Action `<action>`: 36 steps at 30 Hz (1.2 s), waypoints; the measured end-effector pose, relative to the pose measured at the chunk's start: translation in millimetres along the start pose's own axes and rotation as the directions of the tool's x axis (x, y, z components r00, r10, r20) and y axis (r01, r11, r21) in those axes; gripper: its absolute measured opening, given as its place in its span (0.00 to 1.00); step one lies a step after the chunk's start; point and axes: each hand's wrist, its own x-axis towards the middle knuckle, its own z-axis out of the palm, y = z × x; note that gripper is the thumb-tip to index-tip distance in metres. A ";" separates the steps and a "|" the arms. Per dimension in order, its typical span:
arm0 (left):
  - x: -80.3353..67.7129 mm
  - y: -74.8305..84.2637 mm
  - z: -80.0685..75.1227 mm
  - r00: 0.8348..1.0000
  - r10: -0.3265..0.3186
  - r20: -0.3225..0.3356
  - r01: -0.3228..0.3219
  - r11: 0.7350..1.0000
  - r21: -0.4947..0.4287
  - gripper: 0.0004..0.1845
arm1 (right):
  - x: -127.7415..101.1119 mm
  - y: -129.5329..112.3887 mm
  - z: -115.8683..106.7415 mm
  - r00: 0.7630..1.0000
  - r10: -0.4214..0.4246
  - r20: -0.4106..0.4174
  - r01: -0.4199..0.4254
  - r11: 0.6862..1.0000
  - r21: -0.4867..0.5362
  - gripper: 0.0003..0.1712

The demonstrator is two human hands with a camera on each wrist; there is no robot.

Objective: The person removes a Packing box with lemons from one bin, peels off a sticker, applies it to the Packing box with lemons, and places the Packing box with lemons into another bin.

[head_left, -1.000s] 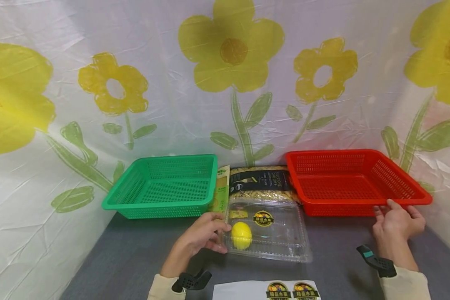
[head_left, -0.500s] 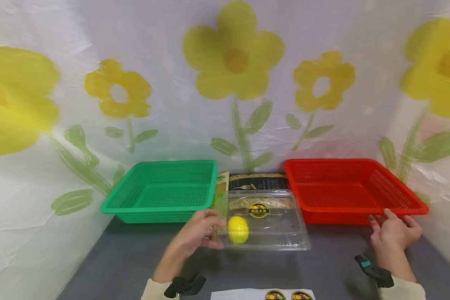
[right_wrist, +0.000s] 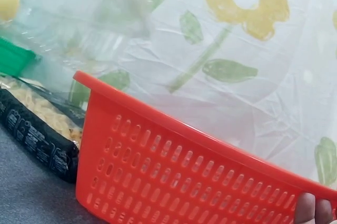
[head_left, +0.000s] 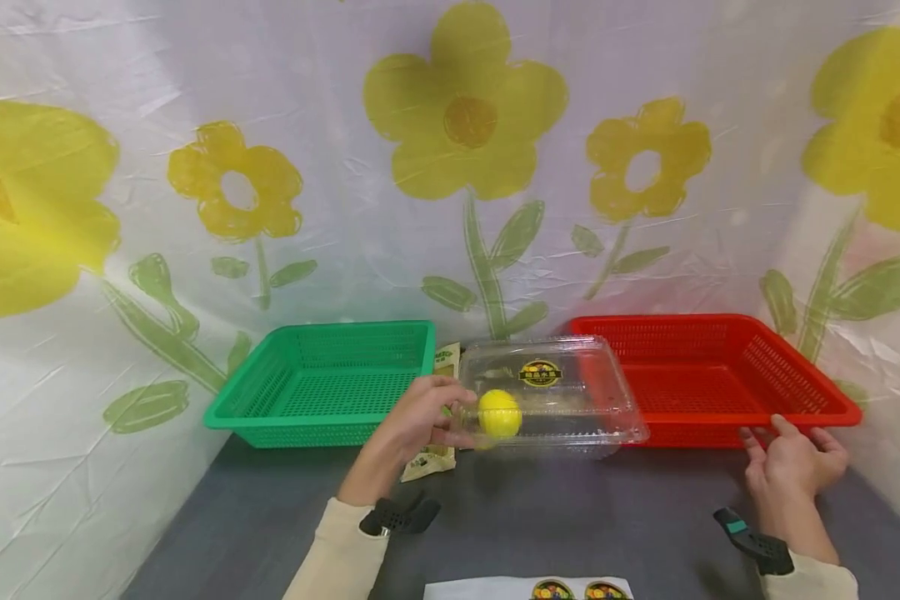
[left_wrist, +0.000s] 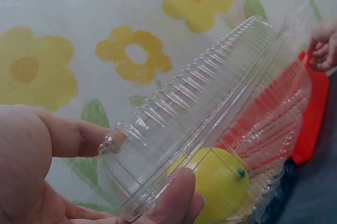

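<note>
My left hand (head_left: 420, 421) pinches the left edge of a clear plastic clamshell box (head_left: 562, 421) that carries a round fruit-shop sticker. Inside, at its left end, lies a yellow lemon (head_left: 499, 413). In the left wrist view the box (left_wrist: 174, 105) is tilted, with thumb and fingers on its ribbed edge and the lemon (left_wrist: 224, 184) below. The box is off the table; its right part overlaps the red basket (head_left: 682, 432) in the head view. My right hand (head_left: 791, 458) grips that basket's front rim near its right corner; its fingertips (right_wrist: 305, 208) show at the rim.
A green basket (head_left: 322, 433) stands at the left. Between the baskets lie a green-and-cream packet (head_left: 429, 462) and a pasta bag (right_wrist: 39, 134), mostly hidden behind the box in the head view. A sheet of stickers (head_left: 487, 590) lies at the table's near edge.
My left hand has raised the clamshell box with the lemon and carried it away from me and to the right. More of the packet shows below it. My right hand keeps its place.
</note>
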 end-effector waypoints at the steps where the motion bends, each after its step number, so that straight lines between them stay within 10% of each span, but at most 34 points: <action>1: 3.0 4.0 3.5 1.000 0.004 0.007 -0.004 1.000 0.002 0.29 | -0.4 -0.5 -0.1 1.000 0.000 -0.002 0.000 1.000 -0.001 0.29; 22: 85.9 48.9 102.8 0.995 0.097 0.028 -0.095 0.992 -0.080 0.06 | 0.4 -1.9 1.8 1.000 -0.003 -0.024 0.003 1.000 -0.001 0.30; 36: 123.0 35.1 169.3 0.959 0.155 -0.239 -0.110 0.975 0.191 0.14 | 3.2 -0.1 1.3 1.000 0.002 -0.017 -0.002 1.000 -0.005 0.31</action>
